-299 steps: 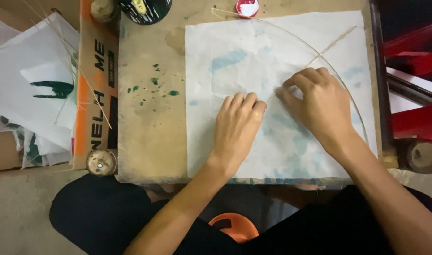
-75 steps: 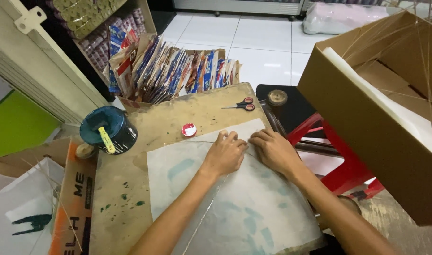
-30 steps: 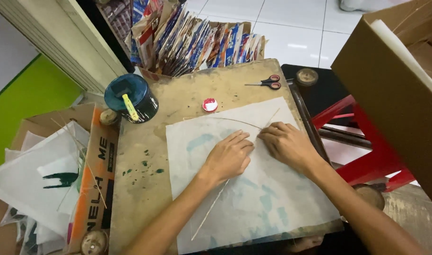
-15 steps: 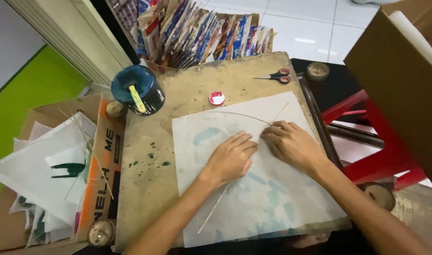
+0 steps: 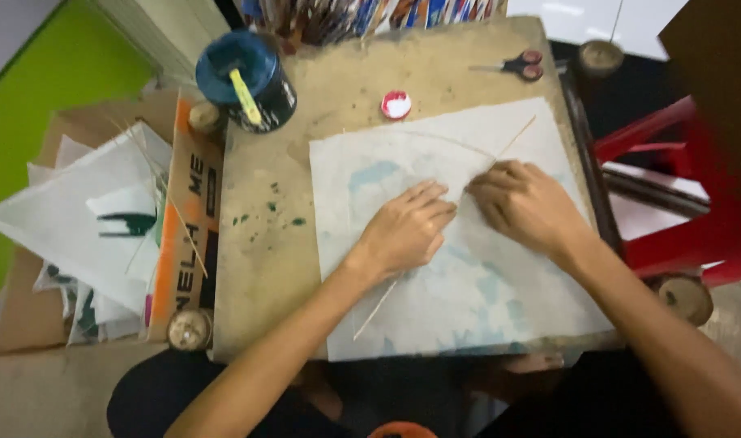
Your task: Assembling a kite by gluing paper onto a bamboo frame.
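Left hand (image 5: 407, 231) and right hand (image 5: 526, 203) press flat on the pale paper sheet (image 5: 451, 284), over a thin bamboo stick (image 5: 379, 307). Beyond the hands: small red-rimmed lid (image 5: 396, 105), scissors (image 5: 516, 65).

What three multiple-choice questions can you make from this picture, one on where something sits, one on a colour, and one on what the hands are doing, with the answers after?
1. Where are the scissors?
A. At the table's far edge, beyond the paper
B. On the paper, between the hands
C. Inside the dark pot

2. What colour is the stool to the right of the table?
A. Green
B. Red
C. White

3. How are the two hands placed?
A. Both lifted clear of the table
B. Both pressed down on the paper
C. One holding the scissors

Answers: 1 A, they lie on bare wood near the table's top edge. 2 B, its frame is bright red. 3 B, the left hand and right hand rest on the paper over a thin stick.
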